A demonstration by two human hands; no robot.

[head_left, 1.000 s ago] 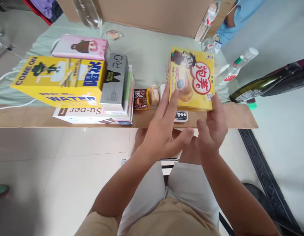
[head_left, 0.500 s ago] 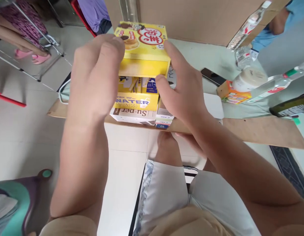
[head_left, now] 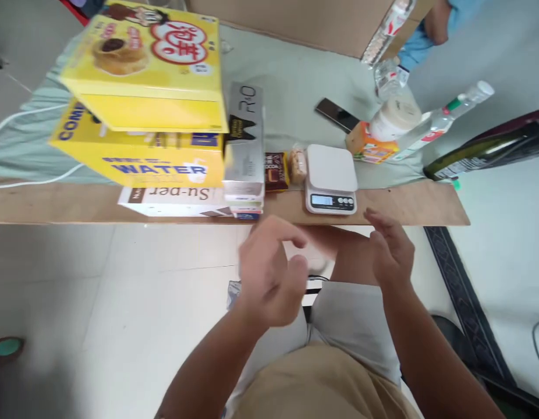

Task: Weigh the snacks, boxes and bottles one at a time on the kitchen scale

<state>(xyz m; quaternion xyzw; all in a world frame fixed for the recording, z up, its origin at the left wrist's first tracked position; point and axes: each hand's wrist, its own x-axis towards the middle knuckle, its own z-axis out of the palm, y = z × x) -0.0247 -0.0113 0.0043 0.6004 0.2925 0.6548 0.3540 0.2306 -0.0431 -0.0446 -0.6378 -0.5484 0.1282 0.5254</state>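
Note:
My left hand [head_left: 273,273], a little blurred, is in the air in front of the table edge. Its fingers are loosely curled, with a gap to the thumb and nothing in it. My right hand [head_left: 394,247] hovers off the edge too, thumb apart from the bent fingers, also holding nothing. Nearest to both is a white digital scale [head_left: 333,169] with a lit display. Left of it lie a small packaged snack [head_left: 298,164] and a brown cocoa packet [head_left: 276,171]. A yellow snack box [head_left: 151,64] rests on a yellow WATER box [head_left: 165,160], above a white Su-per box [head_left: 177,201].
A silver-grey box [head_left: 243,139] stands right of the yellow stack. Beyond the scale are a phone [head_left: 338,114], an orange box [head_left: 369,141], a white-lidded jar [head_left: 396,118], a clear bottle [head_left: 444,121] and a dark green bottle [head_left: 488,145]. Cardboard [head_left: 295,23] backs the table.
Both hands have let go of the yellow snack box, which now rests on the WATER box, and drawn back below the table edge. The view has shifted right, bringing the scale into sight.

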